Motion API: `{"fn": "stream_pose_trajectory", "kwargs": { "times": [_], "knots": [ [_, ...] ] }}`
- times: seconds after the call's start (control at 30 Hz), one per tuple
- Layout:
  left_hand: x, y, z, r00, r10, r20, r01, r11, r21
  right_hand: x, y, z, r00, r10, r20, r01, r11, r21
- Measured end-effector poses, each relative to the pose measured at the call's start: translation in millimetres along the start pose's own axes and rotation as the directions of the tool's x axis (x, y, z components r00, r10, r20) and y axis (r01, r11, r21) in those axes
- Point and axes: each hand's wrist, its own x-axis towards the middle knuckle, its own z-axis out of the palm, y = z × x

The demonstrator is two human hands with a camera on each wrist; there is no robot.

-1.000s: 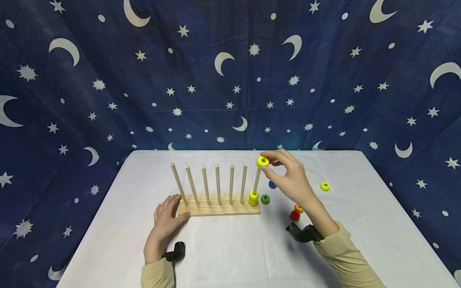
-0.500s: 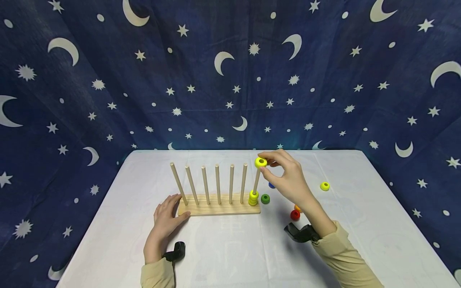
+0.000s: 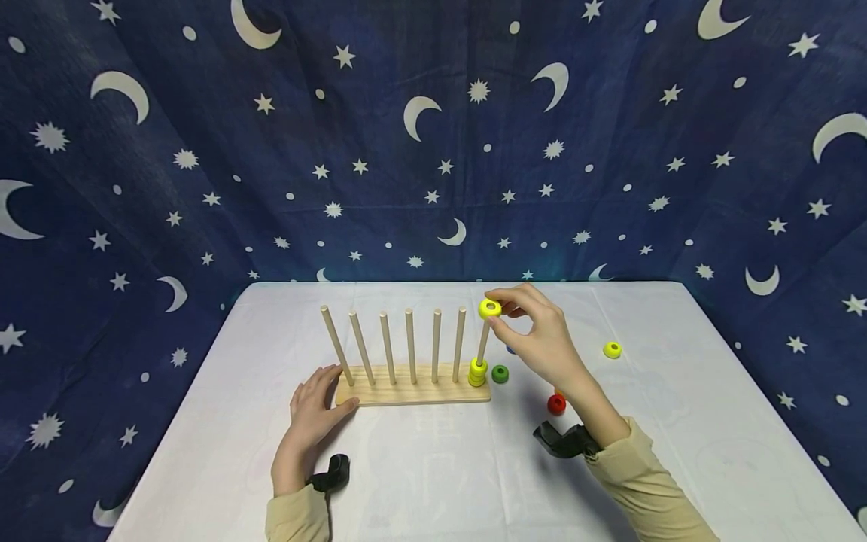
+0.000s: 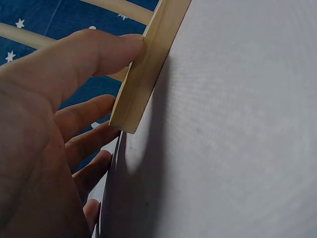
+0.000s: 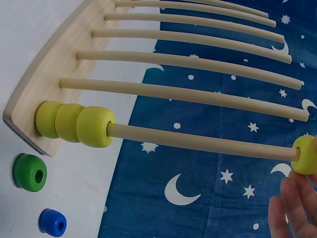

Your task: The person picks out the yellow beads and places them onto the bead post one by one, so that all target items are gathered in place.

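My right hand [image 3: 538, 335] pinches a yellow bead [image 3: 490, 309] between thumb and fingertips at the top of the rightmost peg [image 3: 483, 346]. In the right wrist view, the tip of that peg meets the hole of the held bead [image 5: 305, 154]. Three yellow beads [image 5: 74, 122] are stacked at the bottom of the same peg. My left hand [image 3: 314, 406] holds the left end of the wooden peg board [image 3: 406, 395]. Its thumb [image 4: 116, 52] lies against the board's edge, with the other fingers around the end.
Near the board's right end lie a green bead [image 3: 500, 374] and a blue bead [image 5: 53, 222]. A red bead [image 3: 556, 405] sits below my right forearm, an orange one mostly hidden behind it. Another yellow bead [image 3: 612, 350] lies farther right. Several bare pegs [image 3: 410, 346] stand on the board.
My right hand has shifted slightly left and down, bringing the yellow bead over the tip of the rightmost peg. The left hand and board have stayed in place.
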Motion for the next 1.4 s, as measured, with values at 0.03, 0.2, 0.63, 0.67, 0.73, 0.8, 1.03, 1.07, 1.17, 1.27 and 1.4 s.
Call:
{"fn": "stream_pose_trajectory", "kwargs": {
  "times": [0.03,0.2,0.63,0.67,0.73,0.8,1.03,1.07,1.17,1.27,1.4],
  "knots": [
    [0.1,0.0,0.1,1.0,0.001,-0.001,-0.001,1.0,0.0,-0.3,0,0,1.0,0.005,0.003,-0.005,1.0,-0.002],
    [0.0,0.0,0.2,1.0,0.005,-0.002,-0.005,1.0,0.005,-1.2,1,1,1.0,0.017,0.012,-0.016,1.0,-0.014],
    [0.0,0.0,0.3,1.0,0.005,-0.001,-0.005,1.0,-0.006,-3.2,5,1,1.0,0.011,0.008,-0.01,1.0,-0.013],
    [0.0,0.0,0.3,1.0,0.003,0.0,-0.003,1.0,-0.006,-3.5,5,1,1.0,0.012,0.007,-0.012,1.0,-0.014],
    [0.2,-0.2,0.3,1.0,0.001,0.001,-0.001,1.0,-0.007,-4.0,6,0,1.0,0.01,0.004,-0.01,1.0,-0.015],
    [0.2,-0.2,0.3,1.0,-0.003,0.003,0.003,1.0,-0.007,-4.6,7,0,1.0,0.009,0.006,-0.009,1.0,-0.017],
    [-0.4,1.1,-0.4,1.0,-0.007,0.009,0.007,1.0,-0.011,-8.7,14,-3,0.999,0.03,0.043,-0.028,0.999,-0.047],
    [-0.5,1.3,-0.6,1.0,-0.006,0.01,0.006,1.0,-0.01,-9.6,15,-4,0.998,0.033,0.049,-0.03,0.998,-0.051],
    [-1.0,1.6,-1.1,1.0,-0.003,0.014,0.004,1.0,-0.01,-12.5,20,-6,0.998,0.027,0.06,-0.022,0.997,-0.072],
    [-1.1,1.6,-1.4,1.0,-0.002,0.015,0.002,1.0,-0.006,-15.9,24,-8,0.998,0.017,0.066,-0.011,0.996,-0.093],
    [-0.4,1.0,-0.9,1.0,-0.001,0.011,0.001,1.0,-0.008,-20.1,30,-11,0.997,0.016,0.077,-0.007,0.993,-0.118]
  ]
}}
